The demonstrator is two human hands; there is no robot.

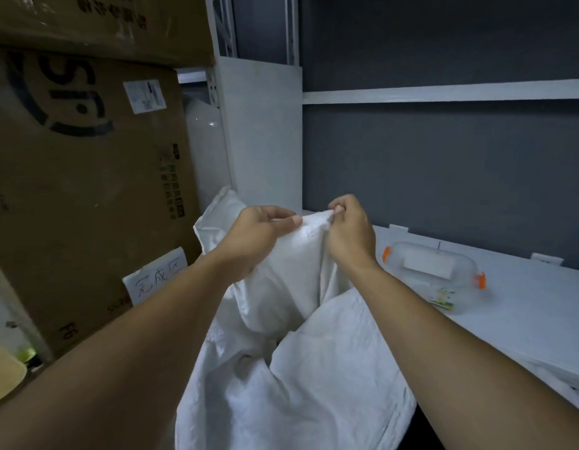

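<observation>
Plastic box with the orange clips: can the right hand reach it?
Probably yes. The plastic box lies on the white table just right of the right hand, nothing between them. But its fingers pinch the white cloth, so it must let go first.

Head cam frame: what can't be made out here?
Left hand grip: head view, fingertips hidden behind the white cloth.
Lower end of the white cloth: head view, cut off by the bottom edge.
Clear container contents: head view, blurred through its wall, label too small.
Cardboard box small print: head view, dim and too small; box cut by the left edge.
</observation>
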